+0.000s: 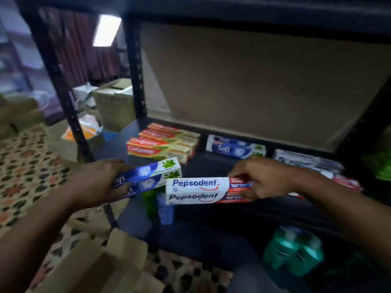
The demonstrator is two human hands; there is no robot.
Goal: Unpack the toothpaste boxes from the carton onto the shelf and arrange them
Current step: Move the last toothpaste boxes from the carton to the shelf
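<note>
From the head view, the left hand [95, 183] gripped a glossy blue Safi box [149, 176], and the right hand [263, 180] pinched a long white Pepsodent box [196, 190] at the dark shelf [211, 166] front. The brown cardboard carton [95, 269] sat open below.

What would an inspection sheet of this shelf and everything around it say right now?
Surface: dark shelf, partly stocked.
Job's things: Colgate boxes stacked at the left, Safi box mid-shelf, blurred boxes at the right; open carton on the floor at lower left.
Clutter: green bottles on the level below.
Grippers: left hand holds a blue toothpaste box; right hand holds a Pepsodent box, both at the shelf's front edge.
Cables: nothing seen.
Surroundings: patterned floor, cardboard box behind the rack.
</note>
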